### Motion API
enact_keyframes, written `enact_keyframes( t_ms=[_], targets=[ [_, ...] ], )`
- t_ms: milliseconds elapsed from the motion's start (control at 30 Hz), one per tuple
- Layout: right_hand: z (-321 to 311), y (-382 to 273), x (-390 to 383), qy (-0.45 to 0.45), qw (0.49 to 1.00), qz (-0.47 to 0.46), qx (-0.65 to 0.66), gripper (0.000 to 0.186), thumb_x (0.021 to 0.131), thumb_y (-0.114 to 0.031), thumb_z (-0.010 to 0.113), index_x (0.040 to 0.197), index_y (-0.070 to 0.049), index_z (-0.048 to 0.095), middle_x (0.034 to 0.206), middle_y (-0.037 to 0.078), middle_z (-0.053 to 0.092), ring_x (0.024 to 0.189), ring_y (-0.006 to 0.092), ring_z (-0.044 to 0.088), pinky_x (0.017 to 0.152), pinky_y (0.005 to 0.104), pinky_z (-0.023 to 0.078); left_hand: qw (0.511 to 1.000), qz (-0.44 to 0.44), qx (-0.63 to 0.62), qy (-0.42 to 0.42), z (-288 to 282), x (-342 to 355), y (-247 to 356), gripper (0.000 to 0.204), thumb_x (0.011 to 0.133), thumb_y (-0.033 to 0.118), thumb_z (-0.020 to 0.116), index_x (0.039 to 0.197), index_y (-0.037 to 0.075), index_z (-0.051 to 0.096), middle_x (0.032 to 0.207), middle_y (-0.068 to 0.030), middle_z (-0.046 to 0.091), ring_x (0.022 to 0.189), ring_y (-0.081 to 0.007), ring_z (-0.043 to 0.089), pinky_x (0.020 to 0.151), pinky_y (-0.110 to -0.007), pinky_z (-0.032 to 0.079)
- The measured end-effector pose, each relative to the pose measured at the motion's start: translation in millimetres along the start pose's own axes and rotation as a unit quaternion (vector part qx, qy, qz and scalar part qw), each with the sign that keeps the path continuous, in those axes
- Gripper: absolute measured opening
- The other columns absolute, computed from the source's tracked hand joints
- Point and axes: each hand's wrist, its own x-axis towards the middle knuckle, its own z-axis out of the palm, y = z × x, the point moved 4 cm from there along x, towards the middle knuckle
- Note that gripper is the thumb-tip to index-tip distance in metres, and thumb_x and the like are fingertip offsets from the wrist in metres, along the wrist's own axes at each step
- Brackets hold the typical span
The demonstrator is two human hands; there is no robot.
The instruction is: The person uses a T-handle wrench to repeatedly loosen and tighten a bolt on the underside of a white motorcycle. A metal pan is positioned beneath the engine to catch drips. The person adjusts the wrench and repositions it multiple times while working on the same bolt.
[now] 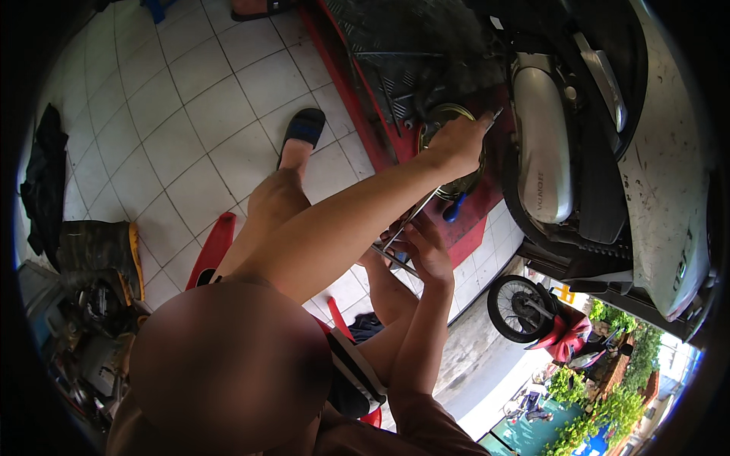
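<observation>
My left hand (460,144) reaches out over a round, yellowish metal pan (465,182) beside the motorcycle. It is closed, and a thin metal tool (494,119) sticks out past its fingers. Nearer to me, my right hand (427,249) is closed around slim, shiny metal rods (403,261); their exact kind is unclear. Against the pan's near side lies a blue-handled tool (456,207). The silver-covered motorcycle (541,144) stands just right of my left hand. My left hand and forearm hide part of the pan.
The pan rests on a red platform (475,237) with a dark tread-plate surface. Left of it is a white tiled floor (175,106), with a boot (99,254) and a dark cloth (44,182). A red stool (209,251) is beneath me. Another motorcycle (525,308) stands beyond.
</observation>
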Motion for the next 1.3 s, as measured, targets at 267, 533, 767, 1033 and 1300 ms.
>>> enact_keyframes(
  t_ms=[267,533,767,1033,1300],
  targets=[
    [-18.0,9.9,3.5,0.036,0.983,-0.004,-0.181,0.042,0.092,-0.016,0.058,0.129,0.001,0.047,0.111,0.009,0.062,0.101,0.0191,0.061,0.088,0.0335,0.048,1.0,0.008,-0.003,0.023,-6.7,1.8,9.1,0.069,0.077,-0.001,0.064,0.14,0.005,0.037,0.087,-0.0255,0.065,0.086,-0.0413,0.065,0.076,-0.048,0.053],
    [-16.4,0.4,8.4,0.216,0.881,-0.114,-0.406,0.012,0.091,-0.007,0.051,0.093,0.003,0.058,0.072,0.012,0.065,0.065,0.0202,0.064,0.061,0.034,0.049,0.998,0.019,-0.025,0.059,-9.6,1.5,11.8,0.063,0.081,0.002,0.061,0.139,0.002,0.036,0.085,-0.0258,0.064,0.083,-0.0421,0.065,0.075,-0.049,0.053],
    [10.1,-20.3,5.8,0.261,0.827,-0.184,-0.463,0.016,0.092,-0.006,0.047,0.082,0.004,0.057,0.064,0.013,0.062,0.056,0.0211,0.061,0.053,0.0347,0.046,0.996,0.037,-0.013,0.076,-19.9,5.3,12.5,0.06,0.082,0.005,0.06,0.137,0.0,0.038,0.082,-0.0255,0.064,0.081,-0.041,0.065,0.074,-0.048,0.054],
    [0.3,-9.4,-0.9,0.324,0.894,-0.196,-0.239,0.04,0.102,-0.022,0.039,0.069,-0.002,0.049,0.049,0.0,0.042,0.04,0.0069,0.039,0.038,0.0253,0.032,0.993,0.05,-0.02,0.101,-28.5,10.5,14.1,0.065,0.078,0.005,0.061,0.138,0.0,0.038,0.079,-0.024,0.065,0.078,-0.0396,0.066,0.073,-0.046,0.055],
    [1.8,-5.4,-26.5,0.38,0.878,-0.237,-0.169,0.043,0.103,-0.03,0.039,0.069,-0.005,0.046,0.046,-0.002,0.034,0.035,0.0054,0.029,0.033,0.0231,0.022,0.987,0.122,-0.085,0.053,-6.8,13.3,31.6,0.065,0.078,0.009,0.064,0.137,0.001,0.037,0.071,-0.0241,0.064,0.071,-0.0396,0.065,0.069,-0.046,0.054]
  ],
)
